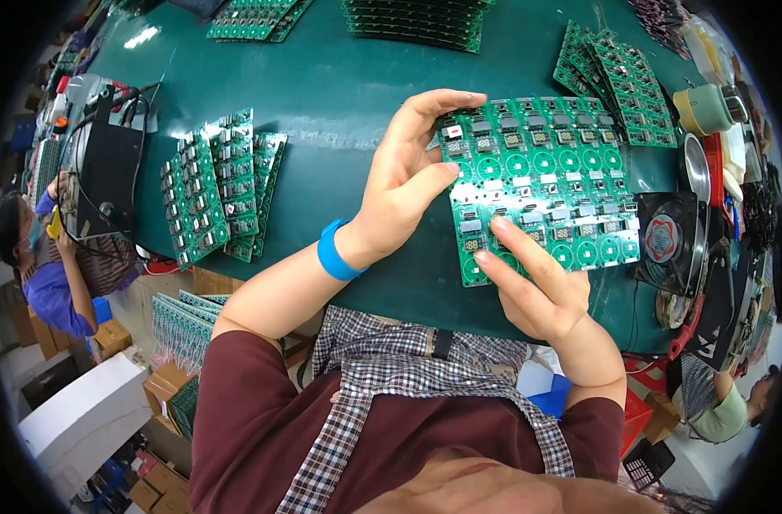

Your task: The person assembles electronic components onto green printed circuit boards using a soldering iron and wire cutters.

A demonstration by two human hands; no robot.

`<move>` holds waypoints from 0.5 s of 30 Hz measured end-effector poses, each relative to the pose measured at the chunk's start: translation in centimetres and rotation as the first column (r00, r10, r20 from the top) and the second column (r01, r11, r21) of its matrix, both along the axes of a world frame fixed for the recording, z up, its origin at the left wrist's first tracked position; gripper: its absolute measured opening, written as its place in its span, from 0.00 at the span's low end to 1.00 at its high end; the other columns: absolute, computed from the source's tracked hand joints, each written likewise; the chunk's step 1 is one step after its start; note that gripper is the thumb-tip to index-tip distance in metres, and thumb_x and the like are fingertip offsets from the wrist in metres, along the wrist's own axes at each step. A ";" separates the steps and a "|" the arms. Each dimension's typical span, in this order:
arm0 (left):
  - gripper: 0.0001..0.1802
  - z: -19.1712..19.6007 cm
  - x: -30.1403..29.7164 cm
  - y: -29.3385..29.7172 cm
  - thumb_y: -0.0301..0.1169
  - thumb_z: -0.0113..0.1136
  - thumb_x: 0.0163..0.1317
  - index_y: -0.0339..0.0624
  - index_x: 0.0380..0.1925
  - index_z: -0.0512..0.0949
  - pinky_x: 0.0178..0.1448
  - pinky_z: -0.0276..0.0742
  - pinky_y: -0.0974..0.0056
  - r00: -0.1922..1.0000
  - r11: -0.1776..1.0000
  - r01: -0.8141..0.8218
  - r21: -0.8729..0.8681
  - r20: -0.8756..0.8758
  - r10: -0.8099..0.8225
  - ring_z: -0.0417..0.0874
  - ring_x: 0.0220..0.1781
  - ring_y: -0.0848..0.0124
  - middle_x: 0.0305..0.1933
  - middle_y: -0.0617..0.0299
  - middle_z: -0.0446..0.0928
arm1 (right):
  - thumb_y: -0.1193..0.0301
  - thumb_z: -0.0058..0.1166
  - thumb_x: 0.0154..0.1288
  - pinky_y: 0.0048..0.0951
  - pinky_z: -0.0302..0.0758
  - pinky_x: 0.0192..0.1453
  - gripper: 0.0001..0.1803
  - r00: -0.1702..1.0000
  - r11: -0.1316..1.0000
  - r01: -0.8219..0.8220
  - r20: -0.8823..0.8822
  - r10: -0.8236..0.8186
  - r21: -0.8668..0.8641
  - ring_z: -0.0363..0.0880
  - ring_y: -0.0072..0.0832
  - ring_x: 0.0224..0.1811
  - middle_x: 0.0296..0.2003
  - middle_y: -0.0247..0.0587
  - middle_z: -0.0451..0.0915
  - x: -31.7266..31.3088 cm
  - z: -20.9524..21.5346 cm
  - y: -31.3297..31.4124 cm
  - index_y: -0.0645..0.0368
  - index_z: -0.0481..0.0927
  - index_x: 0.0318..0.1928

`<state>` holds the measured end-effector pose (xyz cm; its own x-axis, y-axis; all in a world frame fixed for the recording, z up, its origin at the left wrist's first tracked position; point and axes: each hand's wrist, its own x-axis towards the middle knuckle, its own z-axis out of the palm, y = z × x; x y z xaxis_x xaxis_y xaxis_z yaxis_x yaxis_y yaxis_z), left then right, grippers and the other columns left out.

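Over the table [322, 171], near-square circuit panel [537, 187], populated face upward.

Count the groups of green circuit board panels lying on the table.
4, not counting the held panel: left group, top-left group, top-centre stack and top-right group. The upper edge crops two; more may be hidden.

Fan [662, 242] is sitting on bench [314, 81] at right, near metal dish [696, 160]. Black box [108, 176] is standing at left, near person wearing purple [59, 295]. Calculator [642, 468] is lying lower right.
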<state>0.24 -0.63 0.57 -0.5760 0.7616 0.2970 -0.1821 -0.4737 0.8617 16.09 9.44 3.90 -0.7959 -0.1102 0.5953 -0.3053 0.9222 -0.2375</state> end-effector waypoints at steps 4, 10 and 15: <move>0.28 -0.3 -0.1 0.0 0.20 0.45 0.46 0.34 0.52 0.59 0.66 0.53 0.58 0.999 0.999 -0.040 0.024 0.036 0.039 0.61 0.62 0.60 0.57 0.45 0.63 | 0.85 0.53 0.38 0.25 0.77 0.33 0.20 0.999 0.999 -0.011 0.042 0.010 0.037 0.81 0.29 0.35 0.43 0.43 0.77 -0.4 0.0 -0.4 0.55 0.80 0.37; 0.28 -0.4 -0.2 0.0 0.18 0.45 0.45 0.36 0.51 0.60 0.66 0.52 0.59 0.996 0.996 -0.056 0.067 0.074 0.051 0.61 0.62 0.59 0.57 0.44 0.63 | 0.80 0.54 0.41 0.25 0.75 0.37 0.15 0.999 0.998 -0.017 0.042 0.015 0.054 0.80 0.25 0.37 0.43 0.41 0.78 -0.4 -0.6 -1.0 0.58 0.80 0.35; 0.28 -0.7 -0.4 0.3 0.17 0.46 0.44 0.38 0.51 0.60 0.66 0.52 0.59 0.997 0.995 -0.065 0.076 0.040 0.062 0.60 0.62 0.59 0.57 0.44 0.63 | 0.77 0.53 0.45 0.28 0.74 0.43 0.12 0.998 0.998 -0.005 0.062 0.001 0.070 0.79 0.25 0.40 0.43 0.40 0.78 -0.6 -0.5 -1.2 0.60 0.81 0.35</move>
<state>-0.15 -0.34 -0.17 -0.6343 0.6987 0.3309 -0.1811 -0.5504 0.8151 15.53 8.24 3.35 -0.8304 -0.1522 0.5360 -0.2950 0.9362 -0.1912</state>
